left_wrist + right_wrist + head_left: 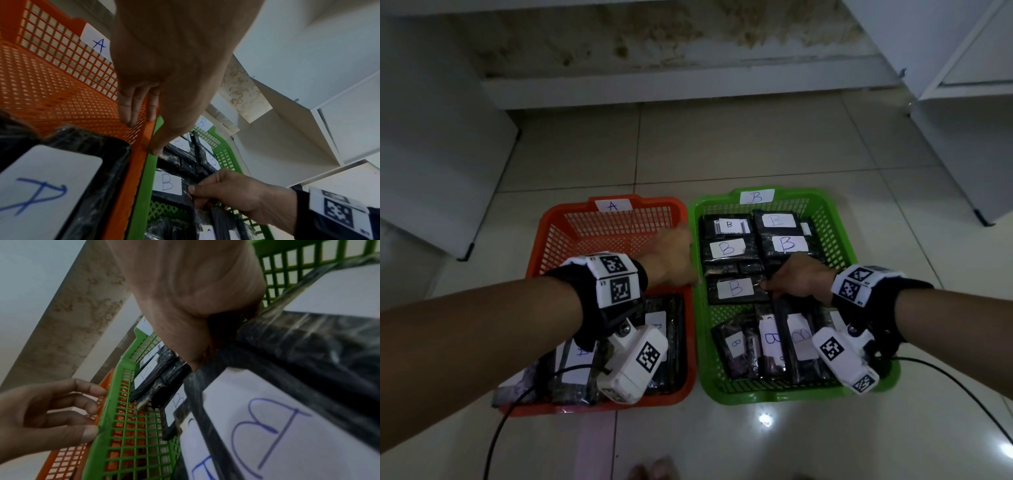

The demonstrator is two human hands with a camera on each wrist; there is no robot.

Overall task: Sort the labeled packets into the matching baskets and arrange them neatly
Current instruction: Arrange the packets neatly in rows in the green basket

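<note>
An orange basket [571, 212] labelled A and a green basket [839, 219] labelled B stand side by side on the floor. Black packets marked A [577, 370] lie at the orange basket's near end; its far half is bare mesh. Several B packets [784, 243] fill the green basket. My left hand [681, 274] holds the two adjoining rims, fingers [131, 116] inside the orange wall and thumb on the green rim [152, 162]. My right hand [774, 286] pinches the right edge of a B packet [736, 289] lying in the middle of the green basket.
White cabinets [441, 164] stand on the left and another [962, 144] on the right, with a wall ledge behind the baskets. Black cables [962, 383] trail from both wrists over the tiled floor. Toes show at the bottom edge.
</note>
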